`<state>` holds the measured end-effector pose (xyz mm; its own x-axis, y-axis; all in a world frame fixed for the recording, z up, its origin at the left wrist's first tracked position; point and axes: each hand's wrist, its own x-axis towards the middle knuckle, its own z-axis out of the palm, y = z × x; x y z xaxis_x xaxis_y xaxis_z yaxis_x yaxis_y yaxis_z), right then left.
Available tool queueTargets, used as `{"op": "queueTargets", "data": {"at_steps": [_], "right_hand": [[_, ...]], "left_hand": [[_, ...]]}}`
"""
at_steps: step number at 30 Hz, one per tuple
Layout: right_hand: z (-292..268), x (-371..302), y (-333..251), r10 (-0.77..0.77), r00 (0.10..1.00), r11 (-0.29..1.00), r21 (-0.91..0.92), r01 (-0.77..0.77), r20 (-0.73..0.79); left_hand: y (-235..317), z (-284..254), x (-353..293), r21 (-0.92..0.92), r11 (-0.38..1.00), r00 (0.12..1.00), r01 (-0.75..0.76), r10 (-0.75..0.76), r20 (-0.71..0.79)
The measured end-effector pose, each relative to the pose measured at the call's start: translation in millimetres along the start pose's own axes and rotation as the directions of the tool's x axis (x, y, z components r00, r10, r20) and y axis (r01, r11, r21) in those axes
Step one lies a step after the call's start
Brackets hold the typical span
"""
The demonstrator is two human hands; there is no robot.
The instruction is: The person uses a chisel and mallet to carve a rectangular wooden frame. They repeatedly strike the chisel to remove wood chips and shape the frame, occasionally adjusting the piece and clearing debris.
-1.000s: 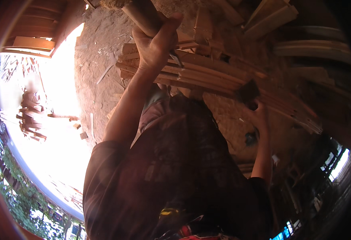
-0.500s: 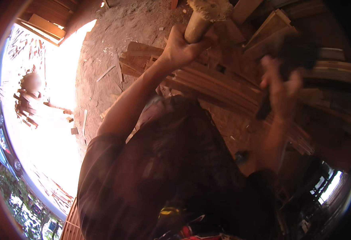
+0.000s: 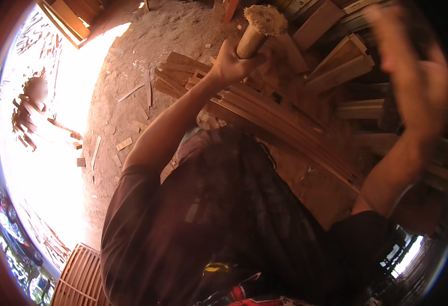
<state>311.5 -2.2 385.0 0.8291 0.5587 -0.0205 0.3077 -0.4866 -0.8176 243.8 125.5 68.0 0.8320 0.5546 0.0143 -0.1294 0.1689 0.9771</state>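
Observation:
My left hand [image 3: 234,64] is wrapped round a thick wooden handle [image 3: 253,42], apparently a chisel's, whose frayed top [image 3: 265,20] is spread like a mushroom. The lower end of this tool is hidden by my hand and the wood below. Raised at the far upper right, my right hand [image 3: 413,66] is blurred, its fingers curled about a dark mallet that barely shows against the dark background. Beneath my left hand, long wooden boards [image 3: 280,120] lie in a stack running down to the right.
Wood offcuts [image 3: 124,144] and shavings litter the dirt floor [image 3: 116,104]. Angled timber pieces [image 3: 341,66] lie at the upper right. A slatted wooden panel [image 3: 78,278] stands at the lower left, with bright sunlit ground and cars beyond it.
My right hand has swung up and to the right, away from the boards. My left hand stays round the wooden handle, and the view has shifted slightly.

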Motion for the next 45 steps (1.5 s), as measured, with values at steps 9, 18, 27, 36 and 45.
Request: {"op": "queueTargets", "data": {"at_steps": [9, 18, 27, 36, 45], "right_hand": [[27.8, 37.8, 103.3, -0.648, 0.632, 0.39, -0.527, 0.755, 0.425], [-4.6, 11.7, 154.6, -0.269, 0.936, 0.88, -0.338, 0.334, 0.226], [-3.9, 20.0, 166.6, -0.105, 0.976, 0.886, -0.428, 0.18, 0.192], [11.9, 38.5, 64.5, -0.438, 0.873, 0.758, -0.433, 0.487, 0.215], [-33.1, 53.7, 33.2, -0.244, 0.879, 0.944, -0.109, 0.312, 0.409]], "left_hand": [[-9.8, -1.2, -14.4, 0.013, 0.99, 0.99, -0.143, 0.143, -0.014], [24.2, -36.0, -8.5, -0.2, 0.966, 0.94, -0.166, 0.094, -0.329], [37.8, -2.0, -4.9, -0.001, 0.992, 0.974, -0.126, 0.124, -0.189], [16.6, -1.0, -3.8, 0.013, 0.996, 0.99, -0.083, 0.084, -0.117], [-17.7, 0.5, -2.1, -0.116, 0.993, 0.999, -0.023, 0.019, -0.037]]}}
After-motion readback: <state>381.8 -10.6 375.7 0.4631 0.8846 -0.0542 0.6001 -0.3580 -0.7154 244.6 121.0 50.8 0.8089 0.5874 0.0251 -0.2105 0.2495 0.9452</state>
